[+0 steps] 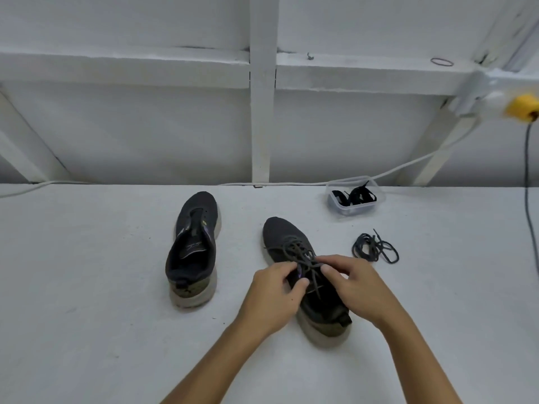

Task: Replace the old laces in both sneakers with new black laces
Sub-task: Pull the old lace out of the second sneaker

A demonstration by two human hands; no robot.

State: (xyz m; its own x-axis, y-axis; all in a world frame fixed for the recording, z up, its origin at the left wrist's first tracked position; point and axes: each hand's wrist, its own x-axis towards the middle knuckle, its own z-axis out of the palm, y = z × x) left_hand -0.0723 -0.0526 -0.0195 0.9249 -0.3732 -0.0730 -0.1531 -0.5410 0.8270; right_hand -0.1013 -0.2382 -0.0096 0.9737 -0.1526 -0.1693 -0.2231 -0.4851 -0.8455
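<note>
Two dark sneakers stand on the white table, toes pointing away from me. The left sneaker (194, 246) has no lace in it. The right sneaker (287, 239) still carries a dark grey lace (294, 249) through its eyelets. My left hand (271, 295) and my right hand (354, 284) sit over its tongue, each pinching a strand of that lace. A loose dark lace (374, 247) lies coiled on the table to the right of this shoe. Black laces (357, 195) lie in a clear plastic tub.
The clear tub (335, 204) stands at the back right near the table's (87, 287) far edge. White cables run along that edge, and a dark cable (528, 170) hangs from a yellow plug at the right. A white framed wall rises behind the table.
</note>
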